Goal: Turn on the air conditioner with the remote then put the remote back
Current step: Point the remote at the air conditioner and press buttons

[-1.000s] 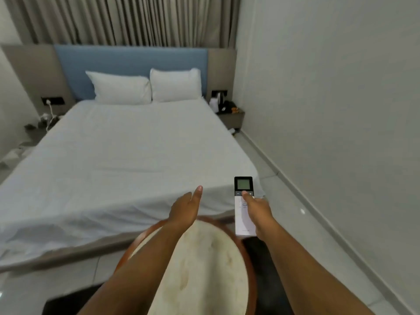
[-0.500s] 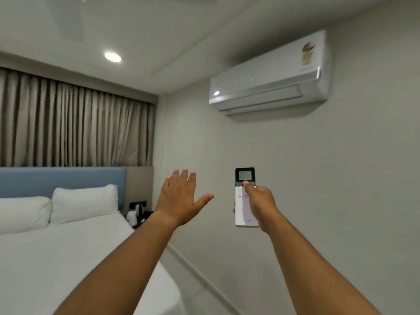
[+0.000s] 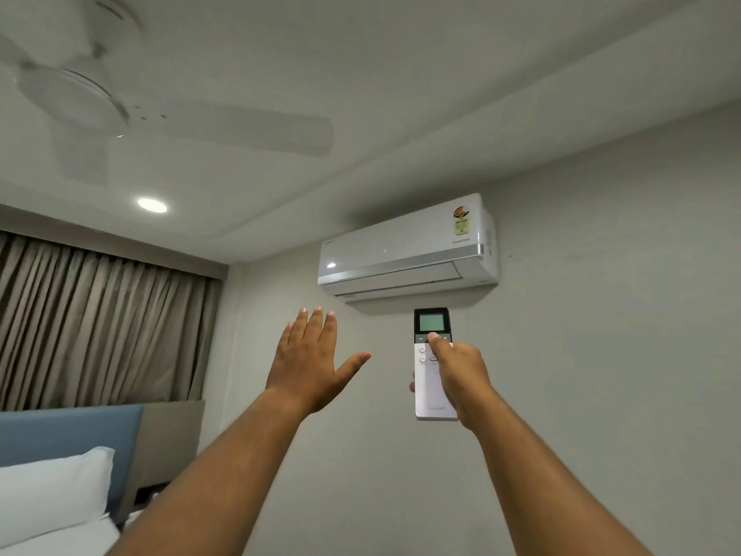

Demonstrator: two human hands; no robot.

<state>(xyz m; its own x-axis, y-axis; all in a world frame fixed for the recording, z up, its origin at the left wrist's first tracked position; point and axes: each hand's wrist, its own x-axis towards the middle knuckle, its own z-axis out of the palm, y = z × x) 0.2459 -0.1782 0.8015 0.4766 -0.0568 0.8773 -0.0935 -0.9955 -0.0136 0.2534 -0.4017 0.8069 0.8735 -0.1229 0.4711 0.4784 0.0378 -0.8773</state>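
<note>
Remote (image 3: pixel 433 369): a slim, flat, white plastic rectangle with a dark upper band and grey-green display, small round and oblong buttons below; held upright in front of the wall, just beneath the air conditioner (image 3: pixel 407 250). Air conditioner: a glossy white wall-mounted casing, elongated, with a silver trim strip, a closed louvre and a coloured sticker at its upper right corner. Right hand (image 3: pixel 459 379): raised at arm's length, fingers wrapped around the remote's lower half, thumb laid on the buttons under the display. Left hand (image 3: pixel 308 365): raised beside it, apart from the remote, nothing grasped, palm forward, fingers extended together, thumb splayed outward.
</note>
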